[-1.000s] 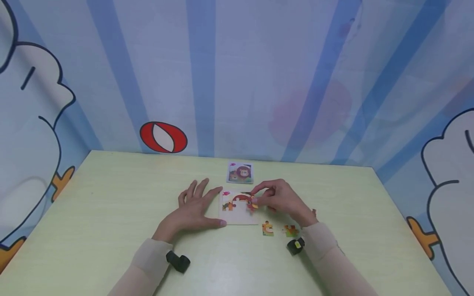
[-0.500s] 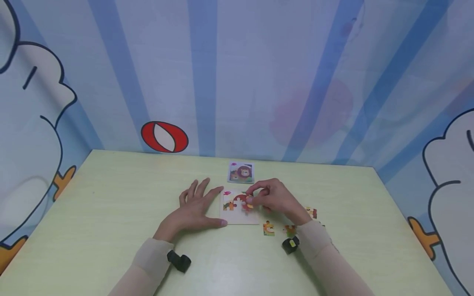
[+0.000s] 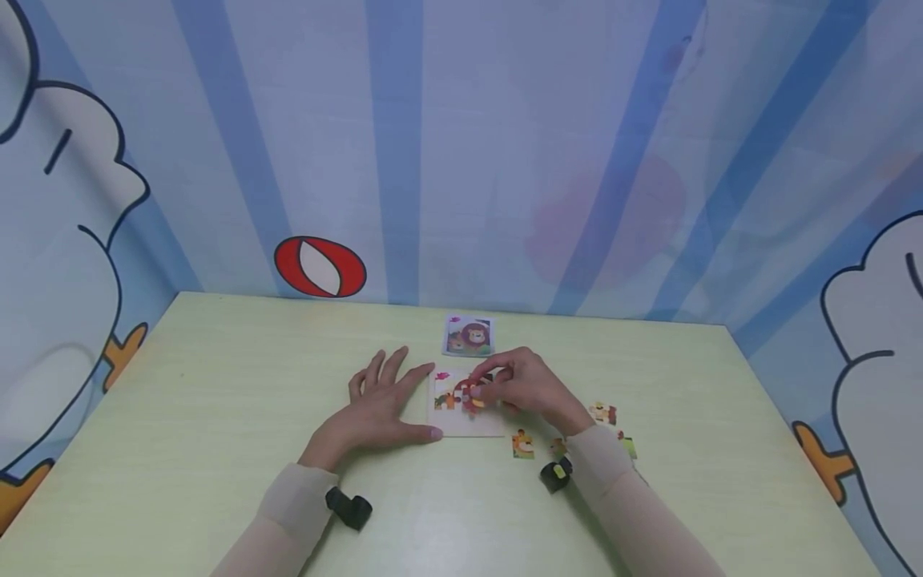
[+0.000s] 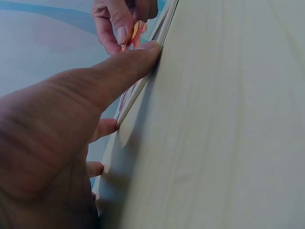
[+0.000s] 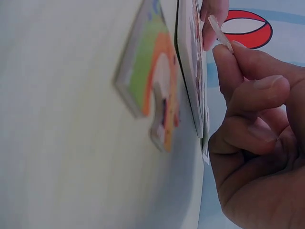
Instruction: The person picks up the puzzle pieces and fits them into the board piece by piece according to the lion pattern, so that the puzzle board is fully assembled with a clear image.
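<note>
R hand point(image 3: 528, 387) moved left, pinching 1 pc point(image 4: 139, 32).

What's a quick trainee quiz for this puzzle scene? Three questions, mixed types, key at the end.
1. Open: What does the right-hand grip pinch?
2. Multiple choice: Relative to the puzzle board, where is the lion picture? A) On top of it. B) Beyond its far edge. C) To its right.
3. True or false: The left-hand grip touches the puzzle board.

Key: 1. A puzzle piece. 2. B. 3. True.
</note>
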`<state>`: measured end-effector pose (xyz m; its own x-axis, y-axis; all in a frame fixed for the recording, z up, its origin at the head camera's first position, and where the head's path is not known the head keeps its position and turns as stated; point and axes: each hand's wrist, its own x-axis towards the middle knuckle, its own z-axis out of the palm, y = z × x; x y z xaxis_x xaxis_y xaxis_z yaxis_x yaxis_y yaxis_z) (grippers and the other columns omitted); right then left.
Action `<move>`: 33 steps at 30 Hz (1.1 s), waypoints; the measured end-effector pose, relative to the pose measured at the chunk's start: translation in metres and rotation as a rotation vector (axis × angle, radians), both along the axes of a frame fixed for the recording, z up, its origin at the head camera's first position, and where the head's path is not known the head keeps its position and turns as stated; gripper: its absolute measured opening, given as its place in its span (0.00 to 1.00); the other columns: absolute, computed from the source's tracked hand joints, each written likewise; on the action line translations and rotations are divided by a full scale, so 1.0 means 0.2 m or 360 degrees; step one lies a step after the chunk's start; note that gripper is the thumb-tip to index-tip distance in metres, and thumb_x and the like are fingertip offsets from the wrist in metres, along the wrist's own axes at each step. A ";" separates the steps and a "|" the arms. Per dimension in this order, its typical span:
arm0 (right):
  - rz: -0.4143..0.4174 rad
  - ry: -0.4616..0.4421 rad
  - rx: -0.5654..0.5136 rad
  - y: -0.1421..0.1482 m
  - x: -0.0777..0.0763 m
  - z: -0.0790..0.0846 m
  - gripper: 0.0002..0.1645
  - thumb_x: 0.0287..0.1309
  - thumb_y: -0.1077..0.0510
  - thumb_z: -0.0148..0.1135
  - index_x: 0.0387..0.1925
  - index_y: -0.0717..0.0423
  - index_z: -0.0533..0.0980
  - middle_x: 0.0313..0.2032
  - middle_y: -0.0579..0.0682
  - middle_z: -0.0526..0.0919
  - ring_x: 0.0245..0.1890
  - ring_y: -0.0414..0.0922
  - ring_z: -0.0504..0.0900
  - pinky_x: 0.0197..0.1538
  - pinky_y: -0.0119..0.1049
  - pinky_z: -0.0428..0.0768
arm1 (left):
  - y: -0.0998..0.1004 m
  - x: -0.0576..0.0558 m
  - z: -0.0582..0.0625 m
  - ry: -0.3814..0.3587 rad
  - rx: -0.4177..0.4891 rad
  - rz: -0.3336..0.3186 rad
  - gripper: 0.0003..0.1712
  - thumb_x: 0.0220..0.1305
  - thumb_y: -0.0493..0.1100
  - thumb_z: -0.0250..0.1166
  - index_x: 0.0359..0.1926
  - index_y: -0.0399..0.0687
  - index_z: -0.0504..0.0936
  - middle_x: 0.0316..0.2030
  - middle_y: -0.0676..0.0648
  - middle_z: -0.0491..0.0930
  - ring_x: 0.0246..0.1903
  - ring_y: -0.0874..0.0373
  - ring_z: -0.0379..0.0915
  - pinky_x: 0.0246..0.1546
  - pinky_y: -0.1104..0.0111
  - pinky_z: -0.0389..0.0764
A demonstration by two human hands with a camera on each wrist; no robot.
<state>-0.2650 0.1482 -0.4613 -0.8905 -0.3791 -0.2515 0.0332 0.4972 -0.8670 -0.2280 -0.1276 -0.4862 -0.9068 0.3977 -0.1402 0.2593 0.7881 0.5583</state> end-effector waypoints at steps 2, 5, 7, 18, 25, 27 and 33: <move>-0.0010 -0.0018 0.0003 -0.01 0.00 0.00 0.08 0.63 0.52 0.78 0.43 0.44 0.91 0.14 0.47 0.74 0.12 0.43 0.63 0.22 0.35 0.63 | 0.00 0.00 0.00 -0.0002 -0.0001 -0.0001 0.60 0.57 0.70 0.76 0.85 0.62 0.60 0.88 0.38 0.39 0.86 0.29 0.23 0.79 0.28 0.35; -0.0019 -0.0017 0.0033 -0.02 0.00 0.01 0.07 0.62 0.51 0.78 0.42 0.43 0.91 0.16 0.49 0.79 0.13 0.43 0.64 0.22 0.34 0.65 | 0.00 0.00 -0.01 0.0015 0.0019 -0.0002 0.60 0.57 0.71 0.75 0.85 0.63 0.60 0.88 0.37 0.39 0.86 0.29 0.24 0.78 0.27 0.36; -0.0023 -0.0008 0.0060 -0.03 0.00 0.01 0.06 0.63 0.51 0.78 0.41 0.42 0.91 0.17 0.50 0.81 0.13 0.42 0.65 0.22 0.35 0.66 | -0.01 -0.01 -0.02 0.0036 0.0033 -0.0007 0.60 0.56 0.72 0.75 0.84 0.62 0.60 0.88 0.37 0.40 0.86 0.29 0.25 0.78 0.27 0.37; -0.0054 -0.0006 0.0135 -0.07 -0.02 0.00 0.05 0.61 0.53 0.79 0.40 0.44 0.92 0.21 0.50 0.87 0.13 0.41 0.67 0.21 0.34 0.65 | -0.01 0.00 -0.01 0.0037 0.0037 -0.0011 0.60 0.56 0.73 0.75 0.84 0.62 0.61 0.87 0.36 0.41 0.86 0.29 0.26 0.78 0.27 0.38; -0.0046 -0.0014 0.0131 -0.08 -0.03 0.00 0.06 0.60 0.53 0.80 0.39 0.44 0.92 0.16 0.48 0.79 0.12 0.42 0.64 0.20 0.34 0.62 | -0.01 0.00 0.00 0.0021 -0.0006 -0.0012 0.59 0.58 0.71 0.75 0.85 0.63 0.60 0.88 0.38 0.40 0.86 0.30 0.25 0.79 0.28 0.38; -0.0042 -0.0010 0.0134 -0.09 -0.03 0.00 0.06 0.61 0.53 0.79 0.40 0.45 0.92 0.16 0.47 0.79 0.12 0.42 0.64 0.20 0.34 0.62 | -0.01 0.00 0.00 0.0025 0.0009 -0.0014 0.59 0.57 0.70 0.75 0.84 0.62 0.61 0.88 0.37 0.40 0.86 0.29 0.26 0.78 0.28 0.38; -0.0032 0.0002 0.0162 -0.09 -0.04 -0.01 0.04 0.61 0.54 0.78 0.39 0.45 0.92 0.20 0.47 0.86 0.12 0.42 0.64 0.20 0.33 0.64 | -0.01 0.00 0.00 0.0042 0.0030 -0.0015 0.59 0.57 0.70 0.75 0.84 0.60 0.61 0.87 0.36 0.41 0.85 0.28 0.27 0.78 0.28 0.39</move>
